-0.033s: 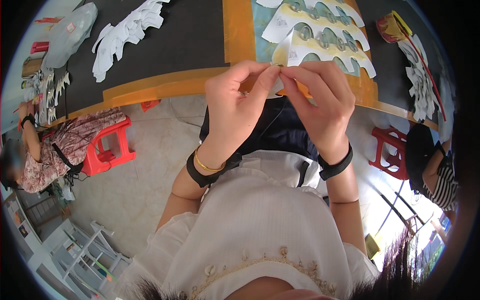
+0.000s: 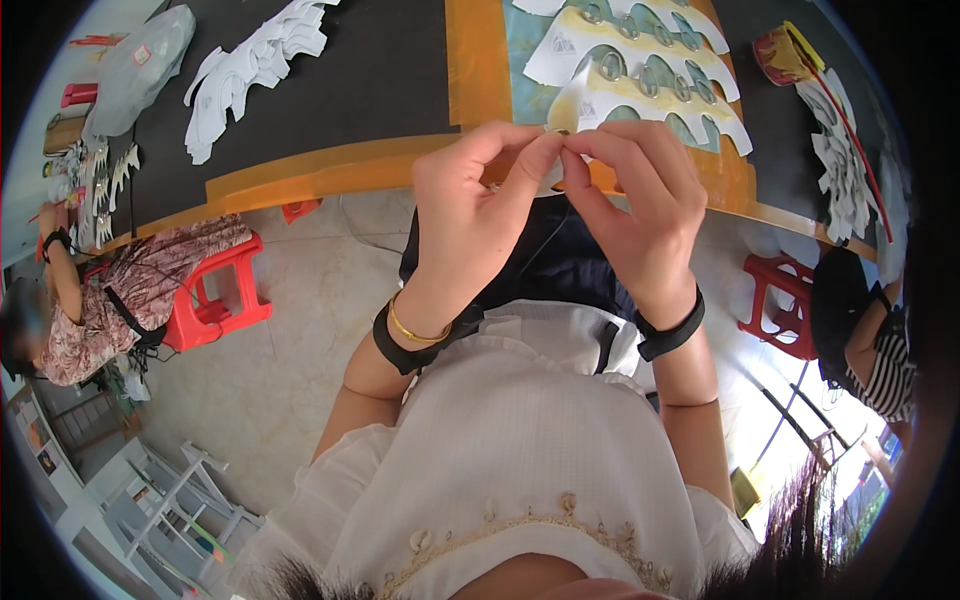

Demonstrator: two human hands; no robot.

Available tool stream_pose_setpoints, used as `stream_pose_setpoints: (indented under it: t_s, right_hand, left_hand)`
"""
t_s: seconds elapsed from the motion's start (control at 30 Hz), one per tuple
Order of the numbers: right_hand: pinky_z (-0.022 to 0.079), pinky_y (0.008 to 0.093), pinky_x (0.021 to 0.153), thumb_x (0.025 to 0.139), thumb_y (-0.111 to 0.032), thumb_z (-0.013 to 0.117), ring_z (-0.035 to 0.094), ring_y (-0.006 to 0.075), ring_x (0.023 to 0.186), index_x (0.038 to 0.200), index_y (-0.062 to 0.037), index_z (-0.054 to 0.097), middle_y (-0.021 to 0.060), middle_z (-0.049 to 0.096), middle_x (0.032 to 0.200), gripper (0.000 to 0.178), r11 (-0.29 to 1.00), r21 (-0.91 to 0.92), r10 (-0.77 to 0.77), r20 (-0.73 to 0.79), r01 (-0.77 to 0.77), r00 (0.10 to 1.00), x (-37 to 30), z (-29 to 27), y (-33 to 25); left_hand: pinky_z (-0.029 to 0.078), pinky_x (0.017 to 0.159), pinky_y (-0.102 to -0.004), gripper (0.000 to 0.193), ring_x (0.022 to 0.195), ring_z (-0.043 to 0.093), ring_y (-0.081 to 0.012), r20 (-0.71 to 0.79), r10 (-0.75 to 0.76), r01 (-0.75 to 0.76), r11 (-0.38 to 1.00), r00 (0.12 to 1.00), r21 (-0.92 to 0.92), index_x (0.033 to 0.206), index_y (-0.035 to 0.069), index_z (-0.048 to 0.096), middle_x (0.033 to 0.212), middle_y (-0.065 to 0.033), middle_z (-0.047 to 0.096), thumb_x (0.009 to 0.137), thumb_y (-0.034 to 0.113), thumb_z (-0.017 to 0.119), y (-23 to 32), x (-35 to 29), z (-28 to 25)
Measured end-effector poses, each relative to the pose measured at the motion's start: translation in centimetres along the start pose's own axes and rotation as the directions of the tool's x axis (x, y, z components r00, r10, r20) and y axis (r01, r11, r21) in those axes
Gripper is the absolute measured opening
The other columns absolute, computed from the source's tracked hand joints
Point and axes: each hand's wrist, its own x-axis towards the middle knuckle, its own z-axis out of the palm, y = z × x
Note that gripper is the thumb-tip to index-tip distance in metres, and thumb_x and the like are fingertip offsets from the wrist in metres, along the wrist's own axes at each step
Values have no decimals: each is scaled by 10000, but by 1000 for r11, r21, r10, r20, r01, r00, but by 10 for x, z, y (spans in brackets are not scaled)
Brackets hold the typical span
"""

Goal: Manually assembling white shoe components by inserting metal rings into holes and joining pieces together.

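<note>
My left hand (image 2: 470, 205) and my right hand (image 2: 645, 195) meet at the table's near edge, thumbs and forefingers pinched tip to tip. A tiny dark, shiny piece shows between the fingertips; its kind I cannot make out. Just behind them rises the yellowed end of a scalloped white paper strip (image 2: 595, 105). Whether the fingers touch this end is hidden. Beyond lie more scalloped white strips (image 2: 550, 62) with yellow-stained edges, with clear oval ring-like pieces (image 2: 648, 80) set along their curves, on a blue-green mat (image 2: 525, 30).
Orange tape (image 2: 300, 178) edges the black table (image 2: 380, 60). White scalloped papers (image 2: 255, 65) lie left, others (image 2: 845, 170) right beside a red-yellow tub (image 2: 780, 55) and red stick (image 2: 862, 150). A plastic bag (image 2: 150, 65) lies far left. People sit on red stools (image 2: 225, 295) at both sides.
My fingertips have shifted slightly: the left hand a little to the right, the right hand a little to the left. The paper end behind them has dipped a little.
</note>
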Motion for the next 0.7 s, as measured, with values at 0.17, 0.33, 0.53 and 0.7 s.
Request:
stream_pose_setpoints:
  t_s: [0.17, 0.33, 0.53, 0.7]
  right_hand:
    - [439, 205, 521, 678, 11, 727, 570, 95, 663, 830, -52, 639, 15, 609, 767, 187, 766, 308, 531, 191, -564, 826, -2, -6, -12]
    - [411, 184, 508, 712, 11, 730, 552, 67, 656, 848, -32, 654, 17, 627, 792, 161, 540, 552, 640, 221, -635, 736, -6, -2, -6]
    - [446, 235, 537, 688, 13, 751, 577, 137, 652, 844, -34, 676, 47, 619, 772, 180, 936, 197, 276, 100, -291, 956, 0, -10, -4]
    - [452, 253, 549, 674, 27, 739, 581, 202, 653, 826, -38, 657, 59, 592, 738, 185, 993, 51, 103, 24, -104, 994, 1, -8, -8]
  left_hand:
    - [485, 649, -203, 185, 724, 611, -71, 43, -73, 78, 989, 996, -124, 950, -40, 672, 808, -38, 676, 885, 133, 669, 2, 1, -4]
    - [489, 675, -215, 177, 758, 610, -69, 141, -134, 170, 943, 981, -285, 944, -53, 665, 854, -37, 675, 896, 117, 654, 3, 5, -5]
    - [477, 648, -200, 167, 733, 599, -58, 82, -88, 97, 988, 993, -120, 951, -36, 670, 823, -26, 672, 887, 119, 667, 4, 1, -3]
    - [470, 642, -190, 173, 730, 599, -58, 67, -43, 49, 995, 997, -87, 984, -31, 673, 817, -31, 674, 878, 107, 676, 4, -2, -2]
